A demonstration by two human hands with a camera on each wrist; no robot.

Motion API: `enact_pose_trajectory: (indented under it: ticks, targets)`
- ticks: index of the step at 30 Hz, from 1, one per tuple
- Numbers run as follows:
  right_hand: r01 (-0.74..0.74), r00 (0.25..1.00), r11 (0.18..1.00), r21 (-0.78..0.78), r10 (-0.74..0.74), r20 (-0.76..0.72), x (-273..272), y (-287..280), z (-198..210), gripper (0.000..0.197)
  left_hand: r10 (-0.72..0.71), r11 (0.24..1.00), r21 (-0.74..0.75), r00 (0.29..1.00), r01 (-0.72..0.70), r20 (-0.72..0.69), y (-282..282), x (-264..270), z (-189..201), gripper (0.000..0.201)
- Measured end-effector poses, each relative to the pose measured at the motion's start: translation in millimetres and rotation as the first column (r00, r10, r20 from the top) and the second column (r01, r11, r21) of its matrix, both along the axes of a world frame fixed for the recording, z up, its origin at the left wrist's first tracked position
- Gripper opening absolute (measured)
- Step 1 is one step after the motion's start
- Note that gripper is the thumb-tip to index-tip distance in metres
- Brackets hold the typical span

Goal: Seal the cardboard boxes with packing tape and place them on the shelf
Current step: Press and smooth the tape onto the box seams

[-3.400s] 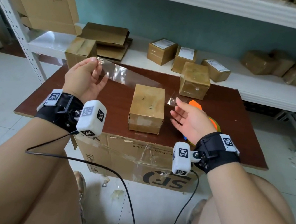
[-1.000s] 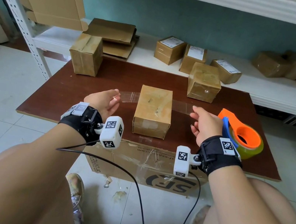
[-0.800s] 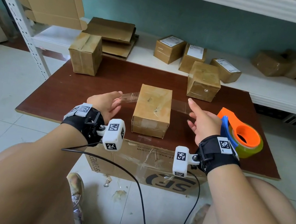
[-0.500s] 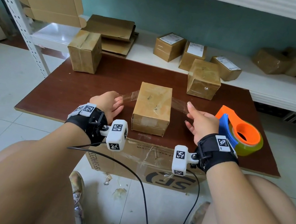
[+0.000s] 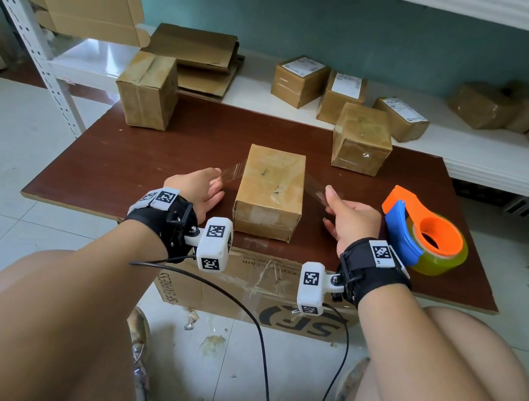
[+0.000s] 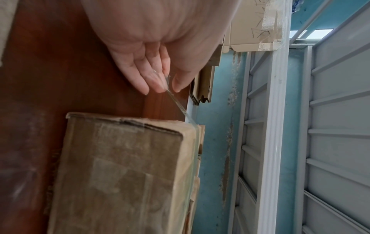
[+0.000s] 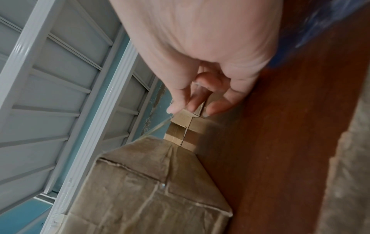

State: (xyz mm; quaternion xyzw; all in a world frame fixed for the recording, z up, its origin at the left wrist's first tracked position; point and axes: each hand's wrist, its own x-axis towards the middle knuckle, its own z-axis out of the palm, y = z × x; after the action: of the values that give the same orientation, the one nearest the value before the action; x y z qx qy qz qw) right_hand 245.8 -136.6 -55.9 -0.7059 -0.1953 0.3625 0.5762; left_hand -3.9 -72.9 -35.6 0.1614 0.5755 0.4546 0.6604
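A small brown cardboard box (image 5: pixel 271 191) stands in the middle of the dark wooden table (image 5: pixel 179 138). A strip of clear packing tape (image 5: pixel 231 174) lies across its top and slopes down on both sides. My left hand (image 5: pixel 216 181) pinches the left end just left of the box, seen closer in the left wrist view as thumb and fingers (image 6: pixel 158 85) closed on the tape strip (image 6: pixel 178 104) above the box (image 6: pixel 124 174). My right hand (image 5: pixel 328 200) pinches the right end; the right wrist view shows the fingers (image 7: pixel 176 109) on the tape (image 7: pixel 158 128) beside the box (image 7: pixel 152 182).
An orange and blue tape dispenser (image 5: pixel 423 236) sits on the table right of my right hand. Two taped boxes (image 5: pixel 147 90) (image 5: pixel 361 139) stand at the table's back. The white shelf (image 5: pixel 259 92) behind holds several boxes and flattened cardboard (image 5: pixel 193 50). A large box (image 5: pixel 255 292) sits under the table.
Both hands have come down and inward with the tape strip, from above the box to its sides. The strip now lies on the box top with its ends sloping down.
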Motion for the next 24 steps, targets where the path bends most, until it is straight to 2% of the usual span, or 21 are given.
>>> enact_pose_trajectory:
  ticks: [2, 4, 6, 9, 11, 13, 15, 19, 24]
  targets:
    - [-0.01, 1.0, 1.0, -0.003, 0.01, 0.009, 0, 0, -1, 0.027, -0.027, 0.999, 0.034, 0.999, 0.028, -0.04, 0, 2, -8, 0.034]
    - [-0.02, 0.999, 1.0, -0.008, 0.02, 0.025, -1, 0, -1, 0.026, -0.043, 0.997, 0.056, 0.996, 0.047, -0.075, 1, 3, -12, 0.04]
    - [-0.028, 0.999, 0.999, -0.016, 0.028, 0.039, -3, -1, -2, 0.026, -0.047, 0.996, 0.072, 0.993, 0.055, -0.113, 3, 3, -16, 0.035]
    - [-0.033, 0.999, 0.999, -0.023, 0.034, 0.041, -4, -1, -2, 0.025, -0.032, 0.999, 0.042, 0.998, 0.035, -0.055, 3, 5, -14, 0.005]
    - [-0.037, 0.998, 0.999, -0.035, 0.039, 0.059, -5, 0, -2, 0.025, 0.009, 1.0, 0.022, 1.0, -0.009, 0.008, 8, 7, -17, 0.009]
    - [-0.045, 0.995, 0.998, -0.053, 0.049, 0.089, -6, 2, -3, 0.026, 0.028, 0.999, 0.03, 0.999, -0.028, 0.019, 6, 10, -16, 0.002]
    - [-0.048, 0.991, 0.997, -0.067, 0.056, 0.119, -6, 3, -5, 0.028, 0.022, 0.999, 0.025, 0.999, -0.022, -0.024, 4, 14, -15, 0.013]
    - [-0.072, 0.976, 0.993, -0.088, 0.089, 0.201, -7, 5, -8, 0.033, 0.069, 0.993, 0.11, 0.965, -0.042, -0.252, 4, 18, -25, 0.013]
    - [-0.09, 0.951, 0.988, -0.125, 0.123, 0.284, -9, 6, -7, 0.034, 0.093, 0.982, 0.187, 0.924, -0.023, -0.371, 4, 20, -37, 0.021]
